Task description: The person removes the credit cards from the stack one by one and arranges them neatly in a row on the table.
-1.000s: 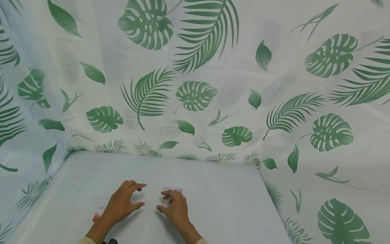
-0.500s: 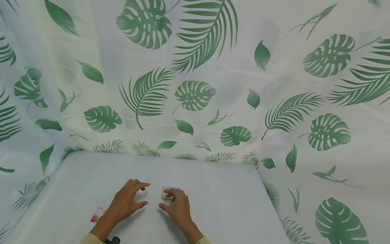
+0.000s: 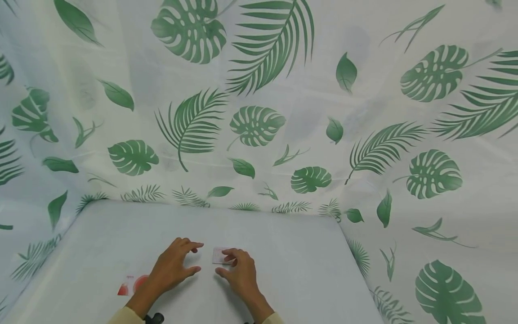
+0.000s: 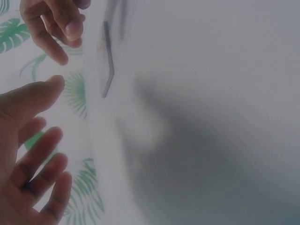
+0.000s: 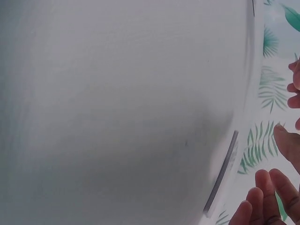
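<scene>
A pale fabric curtain printed with green tropical leaves (image 3: 259, 126) closes in the far side and flanks, and in front of us spreads a smooth white tabletop (image 3: 283, 270). Both bare hands hover over it, facing each other. The left hand (image 3: 174, 265) has its thumb and fingers spread well apart, with nothing between them. The right hand (image 3: 240, 272) holds nothing either; its fingers bend loosely, its thumb apart from them. A small, pale, flat rectangular stack (image 3: 219, 255) lies just beyond the right hand, whose fingers hide its right part; the right wrist view shows us several thin layers along its edge. The wrist views suggest that the fingers are clear of it.

We judge this to be a pause in mid-air or an approach, with no grip made. Taking hold of the stack would call for lowering the right hand and narrowing thumb and fingers onto its edges; lying so flat, it offers little to pinch.

Left of the left forearm lie flat red-and-white printed pieces (image 3: 128, 286); the forearm partly covers them, so we cannot tell whether they are one or two. Pale yellow sleeves (image 3: 126, 316) end at the wrists, and a small black object (image 3: 155, 318) shows by the left one.
</scene>
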A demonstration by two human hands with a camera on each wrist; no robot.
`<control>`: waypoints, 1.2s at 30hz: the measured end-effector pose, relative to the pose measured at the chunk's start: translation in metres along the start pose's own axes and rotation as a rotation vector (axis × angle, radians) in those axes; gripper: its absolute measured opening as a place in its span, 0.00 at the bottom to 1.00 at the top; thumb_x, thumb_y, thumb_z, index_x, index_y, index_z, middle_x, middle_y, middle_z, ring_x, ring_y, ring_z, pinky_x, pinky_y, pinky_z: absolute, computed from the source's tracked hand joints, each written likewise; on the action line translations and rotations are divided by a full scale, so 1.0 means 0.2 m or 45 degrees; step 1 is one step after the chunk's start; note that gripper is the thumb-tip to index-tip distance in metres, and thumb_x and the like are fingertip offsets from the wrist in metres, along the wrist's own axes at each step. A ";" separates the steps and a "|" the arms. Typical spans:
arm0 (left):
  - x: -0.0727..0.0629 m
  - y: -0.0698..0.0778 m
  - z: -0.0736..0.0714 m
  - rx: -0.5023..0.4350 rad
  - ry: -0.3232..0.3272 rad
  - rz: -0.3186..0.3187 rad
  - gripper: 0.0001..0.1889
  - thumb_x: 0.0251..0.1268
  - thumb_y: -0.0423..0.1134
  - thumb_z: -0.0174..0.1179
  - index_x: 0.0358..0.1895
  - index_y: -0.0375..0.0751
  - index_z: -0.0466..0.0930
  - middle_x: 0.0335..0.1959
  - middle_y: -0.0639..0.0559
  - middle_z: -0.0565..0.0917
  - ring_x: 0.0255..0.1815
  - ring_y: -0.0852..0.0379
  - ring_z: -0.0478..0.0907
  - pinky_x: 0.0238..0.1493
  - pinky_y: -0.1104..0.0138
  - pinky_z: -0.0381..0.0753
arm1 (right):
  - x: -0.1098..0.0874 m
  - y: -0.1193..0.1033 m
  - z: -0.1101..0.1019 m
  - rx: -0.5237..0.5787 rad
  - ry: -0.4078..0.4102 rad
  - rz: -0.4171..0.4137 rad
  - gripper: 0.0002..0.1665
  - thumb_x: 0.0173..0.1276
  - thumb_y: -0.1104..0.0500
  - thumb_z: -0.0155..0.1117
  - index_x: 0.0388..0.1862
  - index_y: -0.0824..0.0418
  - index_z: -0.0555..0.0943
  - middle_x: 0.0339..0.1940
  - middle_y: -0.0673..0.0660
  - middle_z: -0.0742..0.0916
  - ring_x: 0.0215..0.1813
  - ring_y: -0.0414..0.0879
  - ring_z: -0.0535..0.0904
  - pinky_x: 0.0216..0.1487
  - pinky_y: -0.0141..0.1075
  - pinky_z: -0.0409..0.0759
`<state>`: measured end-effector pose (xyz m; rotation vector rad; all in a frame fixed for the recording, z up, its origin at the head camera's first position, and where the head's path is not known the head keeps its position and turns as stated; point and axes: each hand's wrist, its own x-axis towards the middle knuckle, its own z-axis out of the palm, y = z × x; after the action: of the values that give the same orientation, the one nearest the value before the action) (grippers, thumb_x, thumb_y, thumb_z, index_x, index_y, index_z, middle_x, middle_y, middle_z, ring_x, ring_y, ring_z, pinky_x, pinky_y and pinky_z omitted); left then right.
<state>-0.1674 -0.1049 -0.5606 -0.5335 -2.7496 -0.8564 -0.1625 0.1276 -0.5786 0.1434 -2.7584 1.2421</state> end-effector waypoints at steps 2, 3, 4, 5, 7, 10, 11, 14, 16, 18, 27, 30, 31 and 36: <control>0.01 0.00 0.01 0.001 -0.008 -0.002 0.33 0.47 0.44 0.86 0.61 0.52 0.87 0.40 0.59 0.83 0.48 0.62 0.75 0.49 0.60 0.84 | 0.00 0.01 -0.01 0.005 0.010 0.002 0.29 0.49 0.58 0.90 0.51 0.49 0.89 0.37 0.46 0.90 0.39 0.39 0.78 0.41 0.29 0.75; 0.01 0.01 0.01 0.001 -0.012 -0.002 0.33 0.47 0.44 0.86 0.61 0.51 0.87 0.40 0.59 0.83 0.48 0.62 0.75 0.49 0.60 0.84 | 0.00 0.01 -0.01 0.004 0.012 0.004 0.29 0.49 0.58 0.90 0.51 0.49 0.89 0.37 0.46 0.89 0.39 0.39 0.78 0.41 0.29 0.74; 0.01 0.01 0.02 0.000 -0.014 -0.002 0.33 0.47 0.44 0.86 0.61 0.51 0.87 0.40 0.59 0.83 0.48 0.62 0.75 0.49 0.61 0.84 | 0.00 0.01 -0.01 0.002 0.017 0.004 0.29 0.49 0.58 0.90 0.51 0.49 0.89 0.37 0.46 0.89 0.39 0.39 0.78 0.41 0.29 0.74; 0.02 0.01 0.02 -0.002 -0.017 -0.002 0.33 0.47 0.45 0.86 0.61 0.51 0.87 0.41 0.59 0.83 0.48 0.62 0.75 0.48 0.61 0.84 | 0.00 0.02 -0.01 -0.002 0.021 0.002 0.29 0.49 0.58 0.90 0.51 0.49 0.89 0.37 0.46 0.89 0.39 0.39 0.78 0.40 0.29 0.74; 0.02 0.02 0.03 -0.005 -0.022 -0.003 0.33 0.47 0.45 0.86 0.61 0.51 0.87 0.41 0.59 0.83 0.48 0.62 0.74 0.48 0.61 0.84 | 0.00 0.03 -0.01 -0.007 0.024 0.002 0.29 0.49 0.58 0.90 0.51 0.49 0.89 0.37 0.46 0.89 0.39 0.40 0.78 0.40 0.29 0.73; 0.03 0.02 0.04 -0.002 -0.031 -0.012 0.33 0.48 0.45 0.86 0.61 0.52 0.87 0.41 0.58 0.83 0.48 0.62 0.74 0.48 0.60 0.83 | 0.00 0.04 -0.02 -0.011 0.025 0.001 0.29 0.49 0.58 0.90 0.52 0.50 0.89 0.38 0.47 0.90 0.39 0.41 0.79 0.40 0.29 0.73; 0.04 0.03 0.05 0.003 -0.032 -0.014 0.33 0.48 0.45 0.86 0.61 0.52 0.87 0.41 0.58 0.83 0.47 0.62 0.74 0.49 0.60 0.83 | 0.00 0.04 -0.03 -0.010 0.024 0.002 0.29 0.49 0.58 0.90 0.52 0.50 0.89 0.38 0.47 0.90 0.39 0.42 0.79 0.40 0.29 0.73; 0.05 0.03 0.06 0.016 -0.028 -0.022 0.33 0.48 0.46 0.86 0.61 0.52 0.87 0.40 0.58 0.84 0.47 0.62 0.74 0.50 0.60 0.84 | 0.00 0.05 -0.04 -0.009 0.024 -0.004 0.29 0.50 0.59 0.89 0.53 0.51 0.89 0.38 0.48 0.91 0.39 0.42 0.79 0.41 0.29 0.73; 0.05 0.03 0.07 0.017 -0.024 -0.027 0.33 0.47 0.45 0.86 0.61 0.51 0.87 0.40 0.58 0.84 0.47 0.61 0.75 0.51 0.60 0.84 | 0.01 0.06 -0.05 -0.018 0.027 -0.012 0.29 0.50 0.58 0.89 0.53 0.52 0.89 0.39 0.49 0.91 0.39 0.41 0.79 0.41 0.29 0.73; 0.05 0.04 0.08 0.017 -0.022 -0.036 0.33 0.47 0.45 0.86 0.61 0.51 0.87 0.40 0.58 0.84 0.47 0.61 0.75 0.50 0.60 0.84 | 0.01 0.07 -0.05 -0.029 0.032 -0.019 0.29 0.51 0.58 0.89 0.53 0.52 0.89 0.39 0.50 0.91 0.38 0.41 0.79 0.41 0.30 0.73; 0.07 0.05 0.13 0.016 -0.010 -0.033 0.32 0.46 0.44 0.86 0.60 0.49 0.87 0.40 0.57 0.84 0.46 0.61 0.74 0.48 0.62 0.82 | 0.03 0.12 -0.06 -0.072 0.042 0.007 0.28 0.50 0.58 0.89 0.52 0.52 0.89 0.38 0.48 0.90 0.38 0.42 0.79 0.40 0.30 0.73; 0.08 0.06 0.15 0.016 -0.013 -0.036 0.32 0.46 0.44 0.86 0.59 0.49 0.87 0.39 0.57 0.84 0.45 0.61 0.74 0.48 0.62 0.82 | 0.04 0.13 -0.06 -0.088 0.032 0.030 0.28 0.51 0.58 0.89 0.52 0.51 0.89 0.38 0.48 0.90 0.38 0.40 0.78 0.40 0.30 0.72; 0.08 0.06 0.16 0.019 -0.016 -0.038 0.32 0.46 0.43 0.86 0.59 0.49 0.88 0.39 0.57 0.84 0.46 0.61 0.74 0.48 0.62 0.82 | 0.04 0.14 -0.07 -0.093 0.029 0.036 0.28 0.51 0.58 0.89 0.52 0.51 0.89 0.38 0.47 0.90 0.38 0.40 0.77 0.40 0.30 0.71; 0.10 0.07 0.18 0.026 -0.022 -0.042 0.31 0.46 0.44 0.86 0.59 0.49 0.88 0.39 0.58 0.83 0.45 0.61 0.74 0.47 0.63 0.82 | 0.05 0.15 -0.08 -0.118 0.026 0.054 0.27 0.53 0.58 0.88 0.53 0.51 0.89 0.38 0.47 0.89 0.37 0.39 0.76 0.40 0.30 0.71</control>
<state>-0.1834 -0.0675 -0.5762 -0.4956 -2.7866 -0.8342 -0.1762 0.1596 -0.5886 0.0636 -2.8093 1.1156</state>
